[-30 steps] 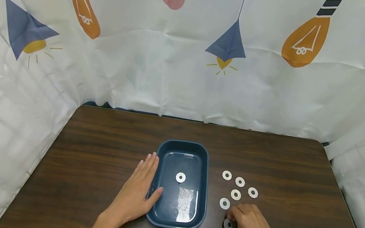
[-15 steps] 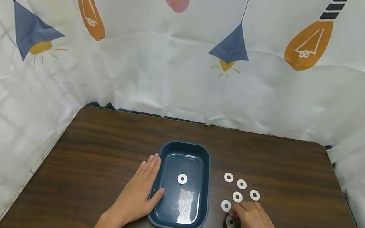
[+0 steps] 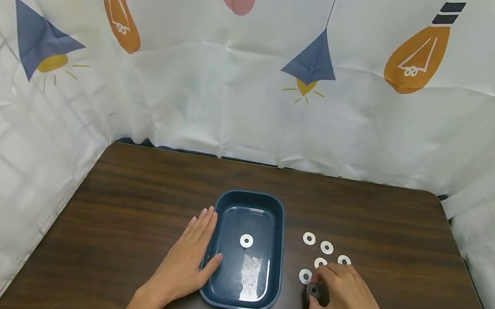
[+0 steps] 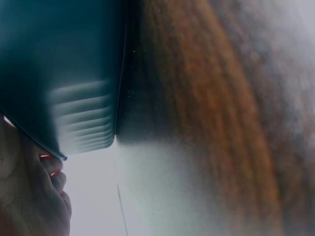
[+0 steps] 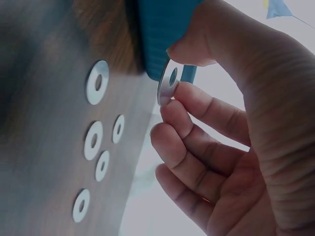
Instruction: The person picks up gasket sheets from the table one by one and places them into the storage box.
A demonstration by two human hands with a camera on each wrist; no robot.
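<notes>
your left hand (image 3: pixel 182 262) lies straight-fingered along the tray (image 3: pixel 235 224), your right hand (image 3: pixel 346 300) pinches a washer (image 5: pixel 165 83) by its rim, and any slackening could drop it!

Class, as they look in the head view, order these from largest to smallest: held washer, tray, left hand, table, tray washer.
1. Table
2. Tray
3. Left hand
4. Held washer and tray washer: they look about alike, so I leave these two unranked.

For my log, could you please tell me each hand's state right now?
Left hand: open, touching the tray.
Right hand: closed, pinching a washer.
</notes>
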